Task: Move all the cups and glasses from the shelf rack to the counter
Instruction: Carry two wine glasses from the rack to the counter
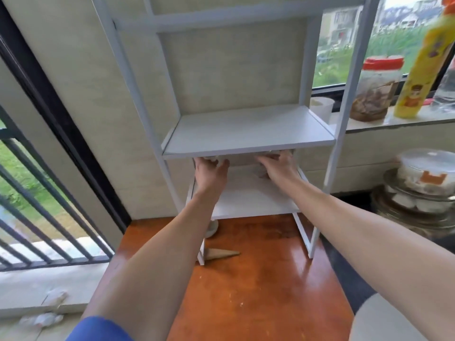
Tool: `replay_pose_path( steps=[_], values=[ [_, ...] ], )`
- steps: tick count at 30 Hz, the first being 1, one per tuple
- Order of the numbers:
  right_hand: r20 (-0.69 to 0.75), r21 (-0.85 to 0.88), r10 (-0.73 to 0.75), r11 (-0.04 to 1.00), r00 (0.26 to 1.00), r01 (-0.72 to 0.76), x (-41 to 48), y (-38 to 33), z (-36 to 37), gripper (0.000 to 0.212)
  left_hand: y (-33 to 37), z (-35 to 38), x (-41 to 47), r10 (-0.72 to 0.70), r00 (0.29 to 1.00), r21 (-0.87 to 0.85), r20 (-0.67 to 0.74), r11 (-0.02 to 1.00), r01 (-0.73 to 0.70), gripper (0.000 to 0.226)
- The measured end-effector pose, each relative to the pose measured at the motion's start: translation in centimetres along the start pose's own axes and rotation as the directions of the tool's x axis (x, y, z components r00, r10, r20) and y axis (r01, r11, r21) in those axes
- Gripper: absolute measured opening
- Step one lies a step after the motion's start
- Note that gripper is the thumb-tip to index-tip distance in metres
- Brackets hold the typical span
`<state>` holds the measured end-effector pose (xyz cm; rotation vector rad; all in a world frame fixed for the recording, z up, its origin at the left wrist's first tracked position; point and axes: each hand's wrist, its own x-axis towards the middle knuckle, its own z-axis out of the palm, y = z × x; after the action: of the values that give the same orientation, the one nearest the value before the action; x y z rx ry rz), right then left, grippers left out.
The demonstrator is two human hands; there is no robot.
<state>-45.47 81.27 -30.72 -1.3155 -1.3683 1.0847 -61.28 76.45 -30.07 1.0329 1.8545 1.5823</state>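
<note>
By the window, a white shelf rack [347,94] stands on the orange counter [258,286]. At the lower shelf's [251,196] back edge, the left hand [211,172] grips the left glass [214,158] and the right hand [279,167] grips the right glass [261,174]. Lifted too high, they may bang the shelf above [246,134].

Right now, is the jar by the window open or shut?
Shut: its red lid sits on top of the jar on the windowsill.
</note>
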Motion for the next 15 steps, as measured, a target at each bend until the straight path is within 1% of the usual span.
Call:
replay_pose_path(
  steps=[1,2,3,4,5,7,8,10,11,15],
  values=[
    [0.012,0.008,-0.012,1.000,1.000,0.012,-0.2,0.0,-0.1,0.015,0.2,0.0,0.2,-0.013,1.000,0.003,0.008,1.000,0.013,0.026],
    [0.031,0.016,-0.023,1.000,0.999,0.022,-0.5,0.0,-0.1,0.018,0.5,0.0,0.0,-0.023,0.999,0.003,0.029,1.000,0.023,0.016],
    [0.053,0.032,-0.023,0.999,0.998,0.021,-0.8,0.0,-0.2,0.021,0.6,-0.2,-0.1,-0.033,0.998,0.007,0.061,0.999,0.033,0.027],
    [0.073,0.041,-0.020,0.999,0.997,0.017,-1.4,-0.1,-0.4,0.021,0.7,-0.4,-0.5,-0.044,0.994,0.001,0.096,0.999,0.044,0.033],
    [0.083,0.042,-0.021,0.999,0.996,0.017,-1.9,-0.2,-0.6,0.018,0.9,-0.8,-1.0,-0.052,0.990,-0.004,0.129,0.999,0.053,0.030],
    [0.092,0.034,0.001,0.999,0.996,-0.004,-3.3,-0.4,-1.0,0.014,1.3,-1.7,-2.3,-0.062,0.979,-0.022,0.192,0.997,0.067,0.016],
    [0.106,0.038,0.025,0.999,0.994,-0.029,-4.2,-0.5,-1.1,0.018,1.4,-2.2,-2.9,-0.071,0.975,-0.038,0.210,0.996,0.081,0.019],
    [0.146,0.049,0.068,0.996,0.987,-0.076,-6.1,-0.9,-1.5,0.034,1.8,-3.3,-4.5,-0.158,0.962,-0.046,0.223,0.984,0.172,0.040],
    [0.165,0.062,0.087,0.993,0.982,-0.098,-7.1,-1.1,-1.8,0.037,1.9,-3.9,-5.3,-0.194,0.955,-0.043,0.224,0.977,0.208,0.046],
    [0.198,0.095,0.184,0.974,0.963,-0.206,-11.7,-1.9,-3.4,0.039,2.8,-6.7,-9.4,-0.270,0.927,-0.011,0.261,0.959,0.282,0.045]
  ],
)
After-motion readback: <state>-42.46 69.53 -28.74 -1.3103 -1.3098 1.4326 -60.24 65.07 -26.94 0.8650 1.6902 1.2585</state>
